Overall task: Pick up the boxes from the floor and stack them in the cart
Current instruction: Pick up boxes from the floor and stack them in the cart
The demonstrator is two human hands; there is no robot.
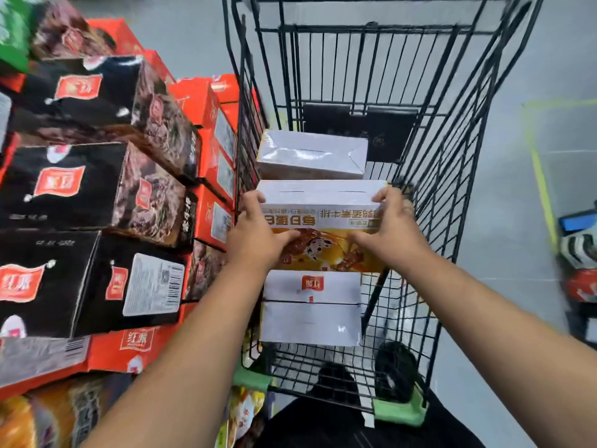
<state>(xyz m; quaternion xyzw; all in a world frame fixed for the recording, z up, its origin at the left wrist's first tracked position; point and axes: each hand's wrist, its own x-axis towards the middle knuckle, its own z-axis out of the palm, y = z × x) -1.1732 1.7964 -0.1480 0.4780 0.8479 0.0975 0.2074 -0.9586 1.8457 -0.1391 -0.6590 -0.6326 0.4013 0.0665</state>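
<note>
1. A near white box lies inside the wire cart.
2. The left hand and right hand clasp a yellow box by its ends, mid-cart, fingers curled over its far edge.
3. A far white box lies beyond.

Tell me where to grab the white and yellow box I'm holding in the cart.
Grip the white and yellow box at its two ends from the near side, as the left hand and right hand do: it lies wide across the cart, too broad for one hand.

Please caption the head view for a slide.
Left hand and right hand hold a yellow box in the wire cart.
</note>
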